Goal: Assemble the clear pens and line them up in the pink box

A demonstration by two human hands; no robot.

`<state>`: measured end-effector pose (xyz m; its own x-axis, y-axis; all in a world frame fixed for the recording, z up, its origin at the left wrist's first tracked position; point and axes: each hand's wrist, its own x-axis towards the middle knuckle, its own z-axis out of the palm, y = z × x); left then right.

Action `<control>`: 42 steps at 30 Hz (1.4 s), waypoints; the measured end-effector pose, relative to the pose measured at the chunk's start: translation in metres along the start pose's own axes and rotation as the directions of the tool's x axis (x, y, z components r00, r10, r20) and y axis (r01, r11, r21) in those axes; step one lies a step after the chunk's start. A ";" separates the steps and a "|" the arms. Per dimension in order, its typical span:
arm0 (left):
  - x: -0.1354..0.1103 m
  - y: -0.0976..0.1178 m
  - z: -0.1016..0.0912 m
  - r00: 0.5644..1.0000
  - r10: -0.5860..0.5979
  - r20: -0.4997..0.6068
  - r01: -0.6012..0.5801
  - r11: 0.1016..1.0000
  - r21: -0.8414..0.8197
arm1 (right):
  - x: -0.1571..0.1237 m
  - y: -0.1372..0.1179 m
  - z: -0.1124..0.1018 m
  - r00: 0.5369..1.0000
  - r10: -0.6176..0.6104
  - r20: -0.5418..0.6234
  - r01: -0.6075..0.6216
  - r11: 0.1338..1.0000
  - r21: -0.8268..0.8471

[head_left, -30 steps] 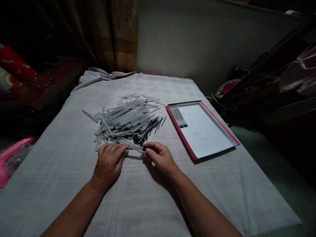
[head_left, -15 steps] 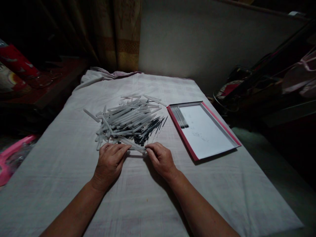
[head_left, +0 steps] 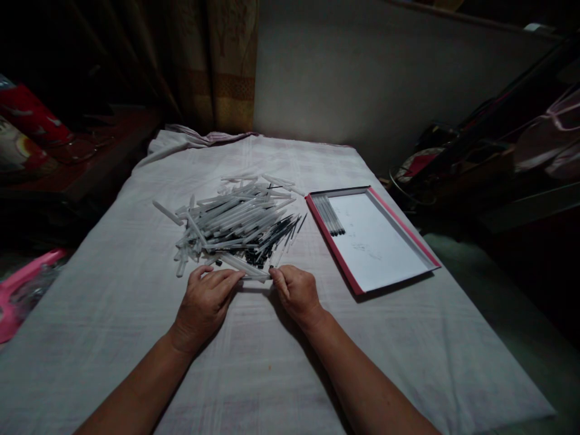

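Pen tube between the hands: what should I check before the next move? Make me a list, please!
1. Right hand pinches one end of the pen tube: ok.
2. Left hand grips the other end: cannot tell; its fingers touch the tube.
3. Tube is free of the pile: cannot tell; it lies at the pile's near edge.
4. Tray has bare room beside its row of pens: ok.
5. Refill inside the tube: cannot tell, too dark.
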<state>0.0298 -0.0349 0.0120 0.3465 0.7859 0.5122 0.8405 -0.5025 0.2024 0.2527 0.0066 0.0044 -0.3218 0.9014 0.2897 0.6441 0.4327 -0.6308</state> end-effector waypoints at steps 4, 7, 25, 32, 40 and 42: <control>0.001 -0.002 0.000 0.999 -0.039 0.018 0.039 0.999 0.001 | -0.001 -0.004 -0.007 1.000 0.003 0.030 -0.009 0.980 0.199; 0.000 -0.004 0.001 0.999 -0.044 0.009 0.044 0.999 0.000 | -0.001 -0.006 -0.011 1.000 -0.021 0.023 0.015 0.973 0.232; 0.000 -0.004 0.001 1.000 -0.012 0.010 0.012 1.000 -0.011 | 0.000 -0.005 -0.015 0.998 0.023 0.058 -0.039 0.954 0.296; -0.001 -0.004 0.002 0.999 -0.040 0.032 0.040 0.999 -0.016 | 0.000 -0.004 -0.015 0.995 0.050 0.089 -0.075 0.947 0.312; -0.002 -0.005 0.002 0.999 -0.040 0.030 0.040 0.999 -0.019 | 0.000 -0.001 -0.014 0.997 0.029 0.070 -0.049 0.956 0.289; -0.001 -0.005 0.002 0.999 -0.034 0.017 0.035 0.999 -0.023 | 0.000 -0.001 -0.013 0.995 0.037 0.091 -0.063 0.952 0.300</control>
<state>0.0265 -0.0327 0.0085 0.3244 0.8085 0.4910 0.8424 -0.4830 0.2388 0.2615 0.0063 0.0142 -0.3596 0.9115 0.1994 0.4247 0.3502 -0.8348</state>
